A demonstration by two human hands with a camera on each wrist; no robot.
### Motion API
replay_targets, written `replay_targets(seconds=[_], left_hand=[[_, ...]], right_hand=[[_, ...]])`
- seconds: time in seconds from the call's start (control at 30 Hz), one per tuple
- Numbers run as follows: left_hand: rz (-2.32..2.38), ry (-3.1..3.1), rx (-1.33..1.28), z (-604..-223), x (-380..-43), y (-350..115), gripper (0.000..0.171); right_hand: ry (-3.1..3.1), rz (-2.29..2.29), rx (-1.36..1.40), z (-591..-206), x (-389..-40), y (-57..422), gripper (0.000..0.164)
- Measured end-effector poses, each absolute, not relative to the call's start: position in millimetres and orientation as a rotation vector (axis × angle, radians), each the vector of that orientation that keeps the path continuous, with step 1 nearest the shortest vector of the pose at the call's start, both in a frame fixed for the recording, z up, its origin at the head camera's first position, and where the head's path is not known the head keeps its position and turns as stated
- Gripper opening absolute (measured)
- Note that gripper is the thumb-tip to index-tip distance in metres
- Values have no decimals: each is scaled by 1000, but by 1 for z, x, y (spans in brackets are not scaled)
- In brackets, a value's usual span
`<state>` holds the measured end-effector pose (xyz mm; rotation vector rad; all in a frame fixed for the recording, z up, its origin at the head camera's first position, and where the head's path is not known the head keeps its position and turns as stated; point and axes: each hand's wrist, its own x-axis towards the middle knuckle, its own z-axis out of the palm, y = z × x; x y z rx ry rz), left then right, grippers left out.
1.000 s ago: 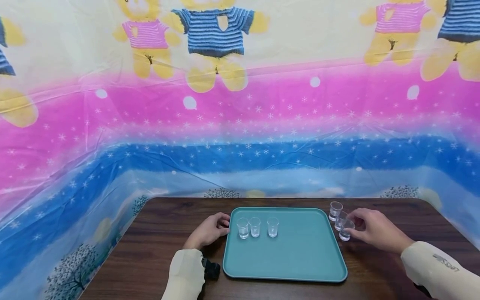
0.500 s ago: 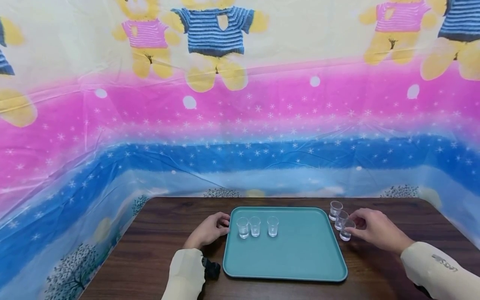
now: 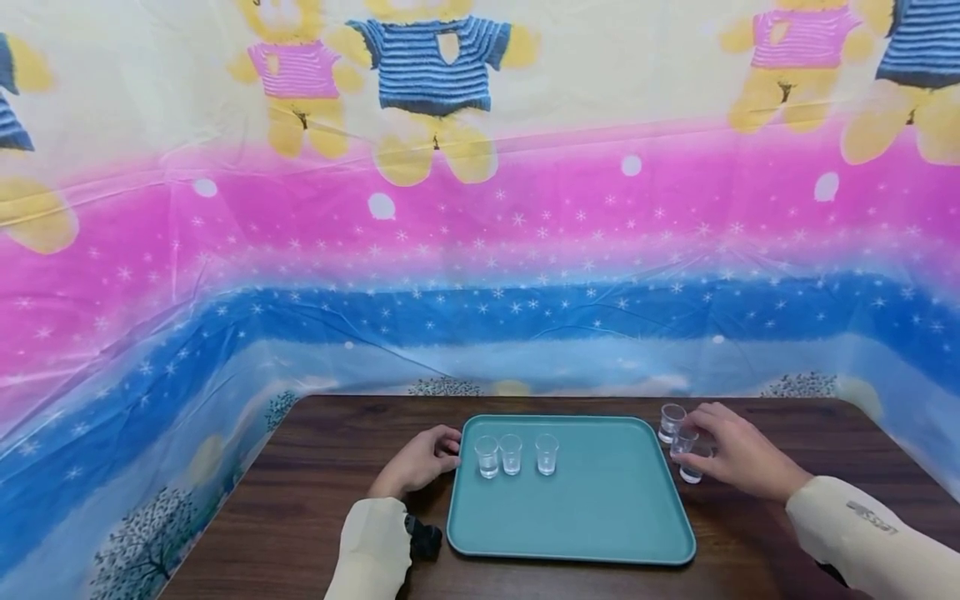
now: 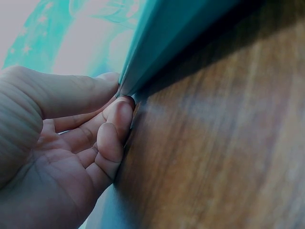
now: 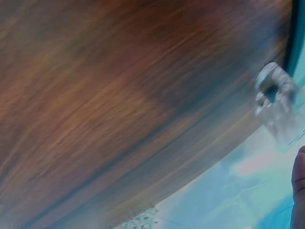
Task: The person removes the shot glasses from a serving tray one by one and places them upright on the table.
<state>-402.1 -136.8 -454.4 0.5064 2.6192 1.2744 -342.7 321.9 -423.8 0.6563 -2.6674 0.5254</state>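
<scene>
Beside the left rim of the teal tray [image 3: 577, 517] is my left hand [image 3: 415, 461]; in the left wrist view its thumb [image 4: 81, 93] and fingers pinch the tray's edge. Three small clear shot glasses stand upright on the tray: a left glass [image 3: 487, 457], one close beside it [image 3: 511, 454], and another a little to the right [image 3: 547, 454]. Off the tray's right edge, my right hand [image 3: 742, 450] has thumb and forefinger round a middle shot glass [image 3: 682, 443]. A far glass [image 3: 671, 423] stands behind it, and a front glass [image 3: 691, 473] is partly hidden by the thumb.
The brown wooden table [image 3: 315, 500] ends at a printed cloth [image 3: 480, 317] hanging behind and at the sides. Next to the left sleeve a small black device [image 3: 424, 540] shows. Blurred glass [image 5: 276, 100] appears near the tray edge in the right wrist view.
My right hand has moved from the front shot glass slightly left and away to the middle one. The front glass stays on the table. My left hand keeps its place at the tray.
</scene>
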Motion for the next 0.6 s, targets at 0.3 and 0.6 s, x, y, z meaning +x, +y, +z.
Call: replay_targets(seconds=[0.3, 0.6], left_hand=[[1258, 2636, 523, -455, -402, -137, 35], [1261, 2640, 518, -457, -403, -138, 36]], right_hand=[[-2689, 533, 774, -427, -350, 289, 35], [-2719, 620, 843, -428, -356, 243, 39]])
